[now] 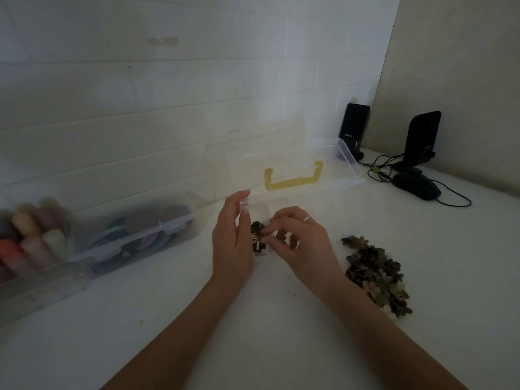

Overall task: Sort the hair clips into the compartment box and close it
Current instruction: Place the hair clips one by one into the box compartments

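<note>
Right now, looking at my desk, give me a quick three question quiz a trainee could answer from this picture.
1. True or false: the lid of the compartment box stands open.
2. Where does the loose pile of hair clips lie? A. left of both hands; B. on the table to the right of the right hand; C. inside the lid.
3. Fill in: the handle on the lid is ____ in colour.

Key
1. True; the lid is tipped back toward the wall.
2. B. The left hand is at the box's left edge, and a few dark clips show between the hands.
3. Yellow.
</note>
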